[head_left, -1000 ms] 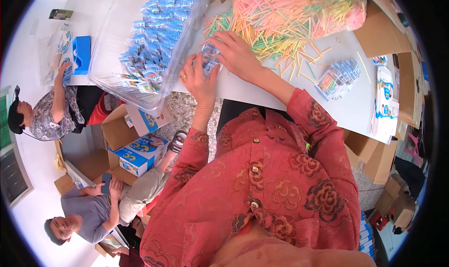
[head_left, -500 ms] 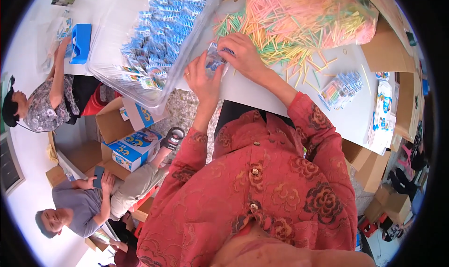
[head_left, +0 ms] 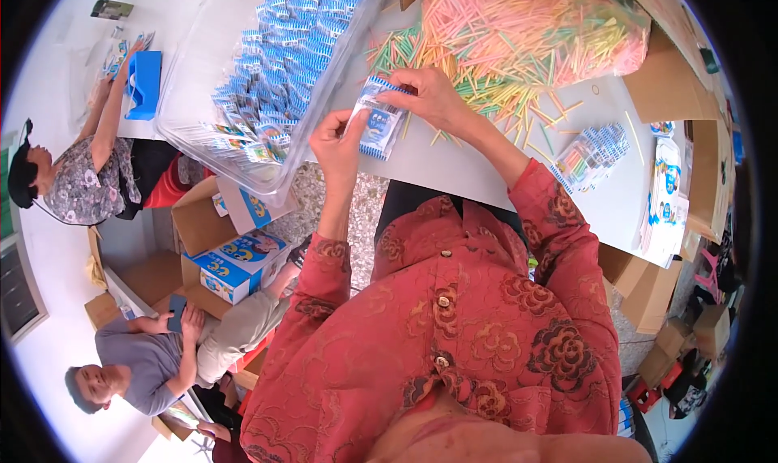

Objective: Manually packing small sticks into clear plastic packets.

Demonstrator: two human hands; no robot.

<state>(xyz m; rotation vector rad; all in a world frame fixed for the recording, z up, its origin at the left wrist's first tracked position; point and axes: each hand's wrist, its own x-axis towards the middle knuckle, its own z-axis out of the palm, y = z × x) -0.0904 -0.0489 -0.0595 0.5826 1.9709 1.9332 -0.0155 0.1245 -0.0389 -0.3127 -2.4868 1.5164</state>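
A small clear packet (head_left: 379,129) with blue-striped ends and a blue printed front is held upright over the white table (head_left: 458,167). My left hand (head_left: 335,145) pinches its left edge between thumb and fingers. At its upper end, the thumb and fingers of my right hand (head_left: 428,98) are closed on the striped edge. Beyond my right hand lie loose pastel sticks (head_left: 486,98) in pink, yellow and green, spilling from a large clear bag (head_left: 527,25). To the left stands a clear plastic tub (head_left: 279,189) with rows of similar blue-striped packets (head_left: 292,66).
Several filled packets (head_left: 592,156) lie right of my right forearm, near a stack of printed packaging (head_left: 666,199). Cardboard boxes (head_left: 677,82) border the right side. A person (head_left: 97,171) works beside a blue dispenser (head_left: 143,86); another person (head_left: 146,353) sits holding a phone.
The packet has turned upright, so its printed front now shows. My left hand has moved slightly down and left; my right hand has shifted slightly right, away from it.
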